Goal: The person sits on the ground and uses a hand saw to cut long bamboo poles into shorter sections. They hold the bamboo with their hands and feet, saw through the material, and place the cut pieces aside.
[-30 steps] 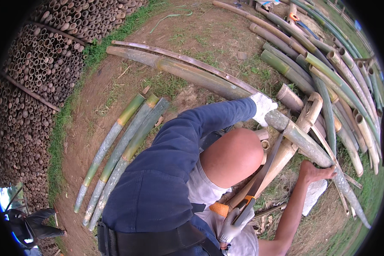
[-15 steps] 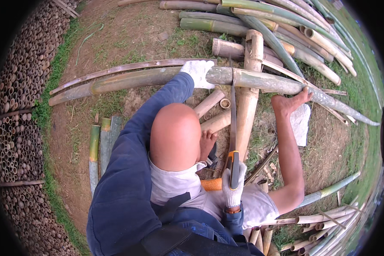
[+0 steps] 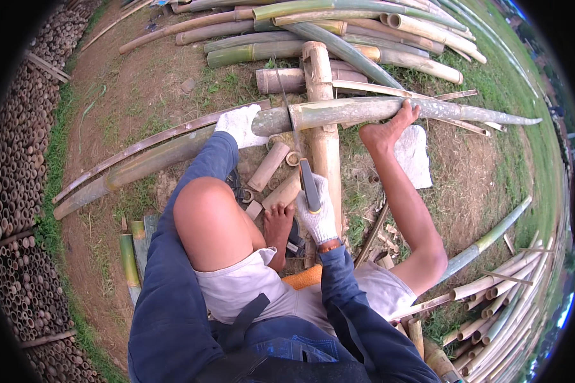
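A long bamboo pole (image 3: 345,111) lies crosswise on a thick bamboo log (image 3: 324,153). My left hand (image 3: 241,126), in a white glove, grips the pole just left of a dark cut. In my right hand (image 3: 317,214), also gloved, is the black-and-orange handle of a hand saw (image 3: 309,185). The saw's blade stands in the cut, its tip past the pole's far side. My right foot (image 3: 390,124) presses on the pole to the right of the log. Short bamboo pieces (image 3: 269,166) lie on the ground below the pole.
Several bamboo poles (image 3: 262,53) are heaped at the far side. More poles (image 3: 498,287) lie at the lower right. A wall of stacked cut bamboo (image 3: 19,150) runs along the left. A pale flat stone (image 3: 413,156) sits beside my right foot. Green bamboo pieces (image 3: 128,258) lie left of my knee.
My right hand has pushed the saw forward through the cut, so more blade shows beyond the pole. The head view has shifted, and my left hand still grips the pole.
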Demonstrator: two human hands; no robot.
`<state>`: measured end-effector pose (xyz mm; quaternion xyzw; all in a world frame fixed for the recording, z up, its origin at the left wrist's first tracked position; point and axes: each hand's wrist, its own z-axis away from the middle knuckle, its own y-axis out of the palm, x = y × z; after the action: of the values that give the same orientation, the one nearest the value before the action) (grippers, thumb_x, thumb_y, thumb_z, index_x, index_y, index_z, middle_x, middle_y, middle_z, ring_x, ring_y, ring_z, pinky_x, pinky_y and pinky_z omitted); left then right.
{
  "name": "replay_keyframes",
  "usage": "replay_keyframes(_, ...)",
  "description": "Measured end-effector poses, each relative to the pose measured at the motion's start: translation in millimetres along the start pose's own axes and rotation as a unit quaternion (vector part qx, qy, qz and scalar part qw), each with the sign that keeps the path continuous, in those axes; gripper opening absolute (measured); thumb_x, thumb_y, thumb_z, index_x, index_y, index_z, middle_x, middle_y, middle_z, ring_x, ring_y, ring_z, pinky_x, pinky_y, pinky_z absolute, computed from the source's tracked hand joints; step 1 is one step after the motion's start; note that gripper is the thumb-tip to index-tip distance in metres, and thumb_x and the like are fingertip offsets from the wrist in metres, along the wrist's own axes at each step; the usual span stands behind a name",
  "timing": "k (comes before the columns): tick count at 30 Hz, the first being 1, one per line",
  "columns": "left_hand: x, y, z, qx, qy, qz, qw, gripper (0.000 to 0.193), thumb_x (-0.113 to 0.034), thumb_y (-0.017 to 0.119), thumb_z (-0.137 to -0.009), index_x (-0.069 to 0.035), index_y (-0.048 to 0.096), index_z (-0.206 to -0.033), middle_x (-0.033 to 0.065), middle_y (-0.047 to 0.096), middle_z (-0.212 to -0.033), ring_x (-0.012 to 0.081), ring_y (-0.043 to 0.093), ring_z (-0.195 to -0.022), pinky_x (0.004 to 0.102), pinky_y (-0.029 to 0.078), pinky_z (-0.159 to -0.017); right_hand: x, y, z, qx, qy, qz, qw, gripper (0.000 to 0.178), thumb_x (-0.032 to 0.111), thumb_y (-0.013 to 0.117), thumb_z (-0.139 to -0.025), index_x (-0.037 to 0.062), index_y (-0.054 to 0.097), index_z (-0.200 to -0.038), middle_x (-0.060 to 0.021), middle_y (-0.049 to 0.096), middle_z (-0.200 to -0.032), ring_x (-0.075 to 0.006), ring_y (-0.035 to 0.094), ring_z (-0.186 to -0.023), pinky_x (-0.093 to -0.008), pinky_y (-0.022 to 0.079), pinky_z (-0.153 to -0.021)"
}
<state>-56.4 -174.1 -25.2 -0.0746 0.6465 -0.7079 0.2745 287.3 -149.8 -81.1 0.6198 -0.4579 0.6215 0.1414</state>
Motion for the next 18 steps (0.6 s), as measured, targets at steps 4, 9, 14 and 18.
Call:
replay_keyframes(4,4,10,-4,-0.023,0.004,-0.022,0.999,0.102,-0.068,0.091,-0.076,-0.013,0.059,-0.157,0.0189,0.071,-0.148,0.0394,0.069,-0.135,0.0500,0.055,-0.115,66,-75,131,0.050,0.082,0.089,0.991,0.051,0.001,0.072,-0.096,0.0018,0.062,-0.146,-0.0224,0.068,-0.137,-0.0415,0.072,-0.128,-0.0461,0.058,-0.109)
replay_keyframes(9,13,19,-4,-0.022,0.007,-0.017,1.000,0.101,-0.068,0.090,-0.076,-0.014,0.059,-0.156,0.0187,0.072,-0.144,0.0390,0.072,-0.131,0.0509,0.057,-0.112,65,-70,103,0.047,0.102,0.042,0.993,0.051,0.003,0.074,-0.096,0.0029,0.060,-0.146,-0.0214,0.070,-0.134,-0.0410,0.072,-0.127,-0.0463,0.058,-0.108)
replay_keyframes(14,4,11,0,-0.040,0.011,-0.019,0.999,0.098,-0.069,0.091,-0.074,-0.016,0.062,-0.151,0.0179,0.073,-0.144,0.0395,0.072,-0.131,0.0507,0.057,-0.111,-9,22,-55,-0.022,-0.005,-0.014,1.000,0.046,0.011,0.076,-0.096,0.0070,0.061,-0.139,-0.0209,0.067,-0.131,-0.0482,0.069,-0.123,-0.0500,0.059,-0.103)
replay_keyframes(18,-1,4,0,-0.011,0.003,-0.018,1.000,0.098,-0.070,0.092,-0.073,-0.016,0.063,-0.149,0.0184,0.075,-0.139,0.0401,0.072,-0.131,0.0511,0.058,-0.110,-2,15,-20,-0.010,0.033,0.005,0.999,0.044,0.012,0.076,-0.098,0.0079,0.061,-0.139,-0.0208,0.068,-0.130,-0.0475,0.070,-0.122,-0.0491,0.059,-0.101)
